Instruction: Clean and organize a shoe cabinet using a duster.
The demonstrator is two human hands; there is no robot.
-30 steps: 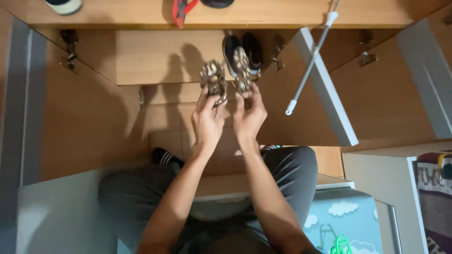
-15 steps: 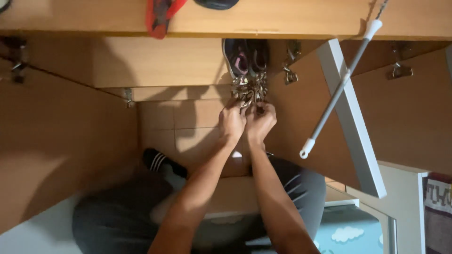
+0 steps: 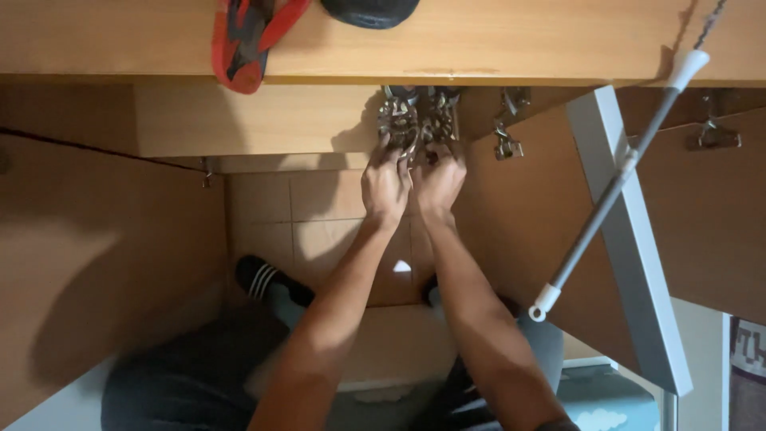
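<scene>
Reaching up toward the top centre of the frame, we had both hands side by side on a pair of shoes. Items as we saw them:

- Left hand: fingers curled onto the left shoe of the pair, gripping it from below.
- Right hand: fingers curled onto the right shoe, touching the left hand at the thumb side.
- Pair of shoes: dark with light patterned parts, held close together just under the front edge of the wooden shelf, half in shadow; we could not tell whether they rested on a surface.
- Red sandal: on the wooden shelf, upper left of the frame, hanging slightly over the edge.
- Dark shoe: on the same shelf, top centre, just right of the sandal, cut off by the frame.
- Mop handle: grey with white ends, slanting from upper right to centre right.
- Cabinet door: open, its pale edge running down the right side, behind the handle.
- Hinge: metal, just right of the shoes; a second hinge at far right.
- Tiled floor: centre of the frame, below the hands.
- Striped sock: black with white bands, lower left of centre, above our grey trousers.
</scene>
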